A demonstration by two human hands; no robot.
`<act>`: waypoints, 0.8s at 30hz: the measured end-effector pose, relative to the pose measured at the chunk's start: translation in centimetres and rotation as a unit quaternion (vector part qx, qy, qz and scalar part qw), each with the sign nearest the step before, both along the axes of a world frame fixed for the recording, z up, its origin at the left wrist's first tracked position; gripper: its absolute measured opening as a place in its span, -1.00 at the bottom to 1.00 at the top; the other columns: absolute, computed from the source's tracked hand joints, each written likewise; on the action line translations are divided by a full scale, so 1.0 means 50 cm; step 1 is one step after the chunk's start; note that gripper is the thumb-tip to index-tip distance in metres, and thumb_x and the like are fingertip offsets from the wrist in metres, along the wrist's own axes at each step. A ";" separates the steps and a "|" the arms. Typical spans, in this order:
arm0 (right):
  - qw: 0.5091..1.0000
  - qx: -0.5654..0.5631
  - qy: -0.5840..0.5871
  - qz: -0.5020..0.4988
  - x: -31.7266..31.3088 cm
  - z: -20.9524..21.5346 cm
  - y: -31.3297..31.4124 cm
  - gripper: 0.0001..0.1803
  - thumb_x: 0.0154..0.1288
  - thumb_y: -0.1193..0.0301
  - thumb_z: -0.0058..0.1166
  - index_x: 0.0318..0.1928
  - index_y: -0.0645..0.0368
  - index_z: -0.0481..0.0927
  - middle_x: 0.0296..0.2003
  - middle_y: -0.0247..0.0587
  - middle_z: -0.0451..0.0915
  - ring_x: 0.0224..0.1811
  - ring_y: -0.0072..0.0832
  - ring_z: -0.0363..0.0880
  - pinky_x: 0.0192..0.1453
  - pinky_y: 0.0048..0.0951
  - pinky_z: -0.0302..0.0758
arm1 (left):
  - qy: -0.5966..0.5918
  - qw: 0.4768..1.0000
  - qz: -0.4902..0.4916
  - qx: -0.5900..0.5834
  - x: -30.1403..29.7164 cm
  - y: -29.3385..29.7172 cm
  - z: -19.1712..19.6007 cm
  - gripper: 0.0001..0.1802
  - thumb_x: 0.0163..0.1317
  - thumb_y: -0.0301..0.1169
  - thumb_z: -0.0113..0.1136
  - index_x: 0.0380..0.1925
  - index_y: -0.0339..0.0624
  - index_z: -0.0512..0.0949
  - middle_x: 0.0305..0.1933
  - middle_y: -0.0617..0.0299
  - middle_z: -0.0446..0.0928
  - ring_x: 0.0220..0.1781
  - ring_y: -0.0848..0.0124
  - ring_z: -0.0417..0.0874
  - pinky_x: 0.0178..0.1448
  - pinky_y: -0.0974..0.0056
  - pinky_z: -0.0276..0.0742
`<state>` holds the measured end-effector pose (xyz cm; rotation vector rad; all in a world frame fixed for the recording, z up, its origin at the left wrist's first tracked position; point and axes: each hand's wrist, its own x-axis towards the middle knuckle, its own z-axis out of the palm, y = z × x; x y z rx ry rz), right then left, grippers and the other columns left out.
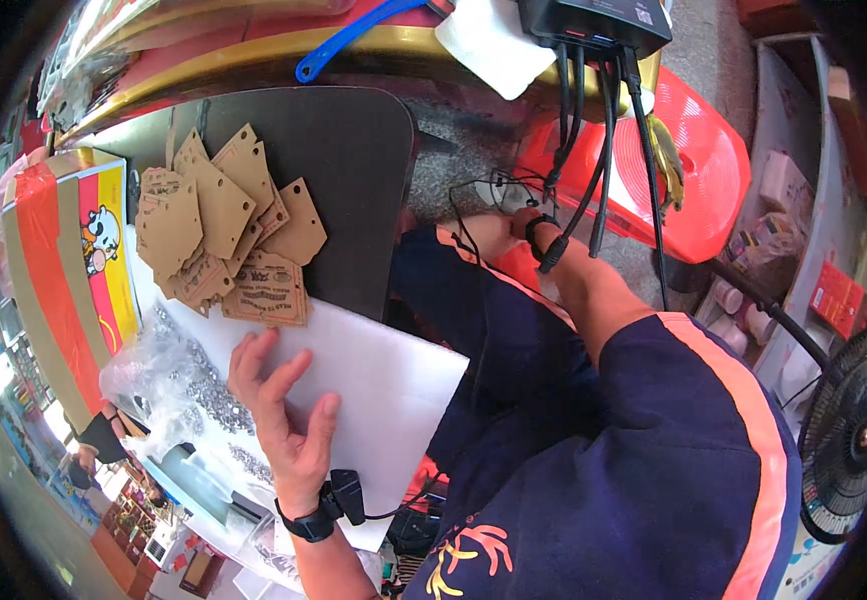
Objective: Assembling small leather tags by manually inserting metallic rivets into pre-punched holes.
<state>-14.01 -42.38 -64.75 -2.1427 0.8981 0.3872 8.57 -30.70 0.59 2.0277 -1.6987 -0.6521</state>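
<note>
My left hand [286, 405], with a black band and a small black device at its wrist, is held over a white sheet [384, 375]. Its fingers are spread and hold nothing. Just beyond the fingertips lies a fanned pile of brown kraft card tags [229, 225], with punched corner holes and dark print on some. The pile rests partly on the dark tabletop [354, 180] and partly on the sheet. My right hand [522, 228] is down by my leg, off the table. Dangling cables partly cover it, and its fingers cannot be made out.
A clear plastic bag [169, 385] of small silvery pieces lies past the sheet. Beside it stands a cardboard box [59, 290] with red tape. A black box [599, 25] trails cables over a red plastic stool [694, 180]. A fan [854, 435] stands at right.
</note>
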 end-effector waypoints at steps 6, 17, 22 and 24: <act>0.995 -0.050 -0.085 -0.023 -0.044 0.055 0.017 -0.51 0.18 0.10 0.03 -0.05 0.24 0.59 -0.11 0.08 0.65 -0.05 -0.08 0.64 0.02 -0.16 0.56 | -0.009 1.000 0.002 -0.001 0.002 0.003 0.013 -0.55 0.12 -0.28 0.32 0.02 -0.13 0.53 0.34 0.04 0.31 0.42 -0.04 0.15 0.48 -0.05 -0.06; 0.960 -0.140 -0.229 -0.079 0.051 0.148 -0.022 -0.38 0.18 0.00 0.04 0.06 0.26 0.51 -0.07 0.09 0.62 -0.03 -0.07 0.62 0.04 -0.15 0.54 | 0.000 1.000 -0.004 -0.010 -0.002 -0.002 0.005 -0.57 0.15 -0.27 0.30 0.02 -0.15 0.52 0.33 0.02 0.31 0.42 -0.04 0.15 0.48 -0.06 -0.07; 0.934 -0.179 -0.294 -0.100 0.074 0.198 -0.008 -0.32 0.18 -0.04 0.04 0.11 0.27 0.47 -0.05 0.10 0.61 -0.02 -0.07 0.60 0.04 -0.15 0.53 | 0.002 1.000 -0.008 -0.015 -0.005 -0.007 0.002 -0.58 0.17 -0.27 0.29 0.02 -0.17 0.52 0.34 0.01 0.31 0.43 -0.03 0.14 0.49 -0.05 -0.08; 0.921 -0.195 -0.321 -0.107 0.080 0.221 -0.001 -0.30 0.18 -0.06 0.05 0.13 0.28 0.46 -0.04 0.10 0.61 -0.02 -0.06 0.60 0.04 -0.15 0.53 | -0.012 1.000 -0.019 0.001 0.001 -0.004 0.005 -0.56 0.19 -0.27 0.26 0.05 -0.19 0.49 0.37 -0.03 0.24 0.46 0.01 0.13 0.51 -0.01 -0.07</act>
